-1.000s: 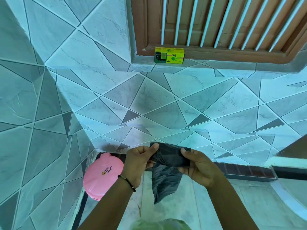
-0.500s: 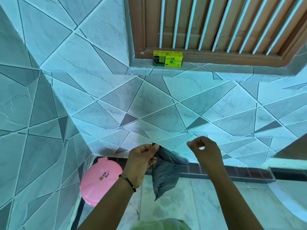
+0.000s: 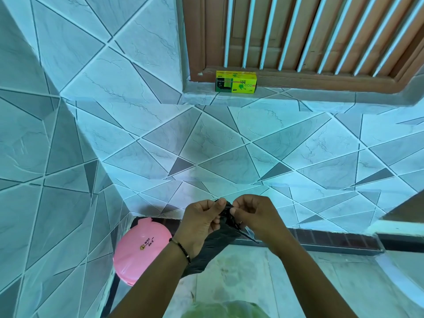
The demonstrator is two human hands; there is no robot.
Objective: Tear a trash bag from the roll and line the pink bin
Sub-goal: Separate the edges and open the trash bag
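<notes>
Showing tiled wall (image 3: 229,145) | pale floor (image 3: 241,271) | barred wooden window (image 3: 298,31)

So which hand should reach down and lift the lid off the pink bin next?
Probably the left hand: the pink bin sits low on that side, just beyond its wrist. Both hands pinch the black bag, so the right hand could hold it alone.

Home washroom corner (tiled walls (image 3: 229,138), barred window (image 3: 298,35)).
</notes>
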